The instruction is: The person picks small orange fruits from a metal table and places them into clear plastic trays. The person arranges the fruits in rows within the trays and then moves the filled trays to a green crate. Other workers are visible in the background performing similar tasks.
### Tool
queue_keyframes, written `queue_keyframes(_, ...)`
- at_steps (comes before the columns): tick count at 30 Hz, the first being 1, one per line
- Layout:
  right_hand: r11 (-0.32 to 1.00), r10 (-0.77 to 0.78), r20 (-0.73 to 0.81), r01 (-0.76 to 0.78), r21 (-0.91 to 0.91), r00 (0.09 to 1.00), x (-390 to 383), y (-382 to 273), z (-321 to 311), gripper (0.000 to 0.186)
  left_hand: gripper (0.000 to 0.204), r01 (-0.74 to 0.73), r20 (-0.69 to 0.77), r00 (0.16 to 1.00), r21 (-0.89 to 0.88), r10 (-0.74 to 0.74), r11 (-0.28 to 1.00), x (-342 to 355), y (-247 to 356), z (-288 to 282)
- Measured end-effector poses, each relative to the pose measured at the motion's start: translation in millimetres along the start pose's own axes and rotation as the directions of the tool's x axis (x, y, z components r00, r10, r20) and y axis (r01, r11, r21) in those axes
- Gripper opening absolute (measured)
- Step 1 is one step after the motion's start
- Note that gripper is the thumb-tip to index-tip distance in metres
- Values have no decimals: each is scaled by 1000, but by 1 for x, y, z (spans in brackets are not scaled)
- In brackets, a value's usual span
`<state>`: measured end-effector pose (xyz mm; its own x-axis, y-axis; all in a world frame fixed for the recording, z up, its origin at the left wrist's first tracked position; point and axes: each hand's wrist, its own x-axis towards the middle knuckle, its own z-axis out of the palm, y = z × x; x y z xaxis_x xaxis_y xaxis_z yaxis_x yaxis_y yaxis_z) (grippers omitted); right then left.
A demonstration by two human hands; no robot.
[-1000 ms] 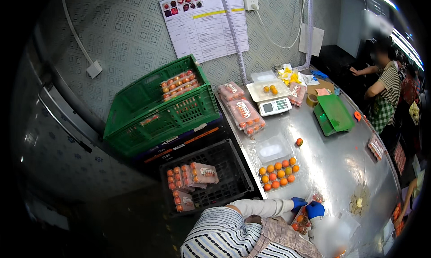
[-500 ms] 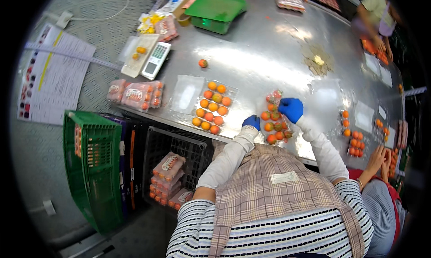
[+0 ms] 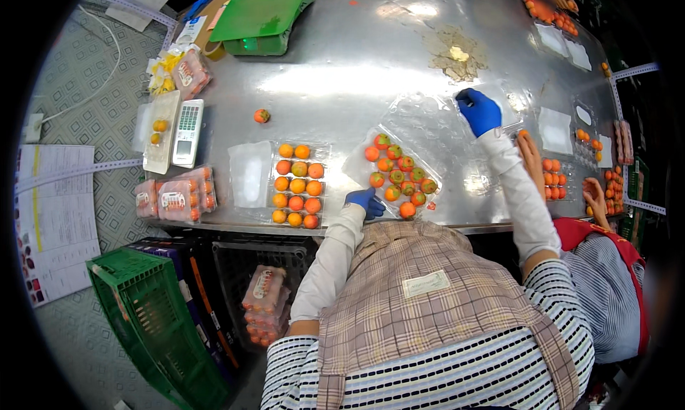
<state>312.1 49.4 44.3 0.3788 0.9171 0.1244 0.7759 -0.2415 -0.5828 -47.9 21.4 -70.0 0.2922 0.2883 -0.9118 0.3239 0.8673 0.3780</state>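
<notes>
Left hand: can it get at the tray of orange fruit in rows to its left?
Probably yes. The left hand is just right of the tray, with only tabletop seen between them.

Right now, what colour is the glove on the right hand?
Blue: the right hand's glove shows best in the head view.

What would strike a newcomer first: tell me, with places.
The blue-gloved left hand beside clustered reddish fruit stands out, with the blue-gloved right hand farther to the right. Orange fruit in neat rows lies left of both. A bright green device stands toward the back left.
</notes>
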Motion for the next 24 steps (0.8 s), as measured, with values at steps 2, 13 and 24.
queue_keyframes(2, 988, -15, 41, 9, 154, 999, -11, -42, 20, 21, 36, 35, 17, 999, -54, -34, 998, -5, -1, 10)
queue_keyframes(13, 926, -332, 417, 377, -27, 846, -44, -106, 121, 24, 29, -253, 70, 968, 294, 243, 922, -30, -12, 8)
queue_keyframes(24, 948, -308, 396, 313, 54, 865, -49, -110, 134, 19, 21, -641, -156, 757, 7, 634, 767, -60, 10, -2)
